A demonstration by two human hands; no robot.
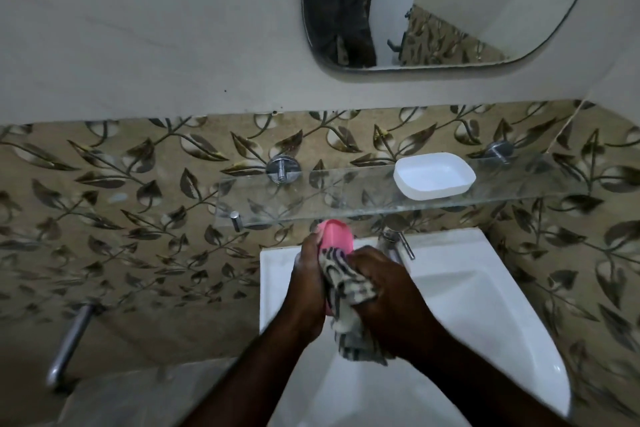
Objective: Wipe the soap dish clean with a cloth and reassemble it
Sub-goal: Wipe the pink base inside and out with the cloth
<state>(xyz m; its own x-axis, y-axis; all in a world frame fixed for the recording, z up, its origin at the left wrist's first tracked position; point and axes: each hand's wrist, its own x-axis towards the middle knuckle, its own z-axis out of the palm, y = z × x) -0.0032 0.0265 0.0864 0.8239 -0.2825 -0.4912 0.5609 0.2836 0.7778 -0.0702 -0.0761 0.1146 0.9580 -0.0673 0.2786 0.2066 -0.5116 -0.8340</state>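
Note:
My left hand (306, 282) grips a pink soap dish part (335, 236) upright over the white sink (485, 291). My right hand (381, 284) presses a striped black-and-white cloth (346, 291) against the pink part; the cloth's tail hangs down between my wrists. The lower half of the pink part is hidden by the cloth and my fingers. The white soap dish base (434, 176) lies alone on the glass shelf (311, 198), up and to the right of my hands.
A chrome tap (398, 241) stands at the sink's back edge, just right of my hands. The glass shelf hangs on chrome wall brackets (282, 167). A mirror (433, 3) is above. A chrome bar (69, 343) juts from the leaf-patterned tiled wall at lower left.

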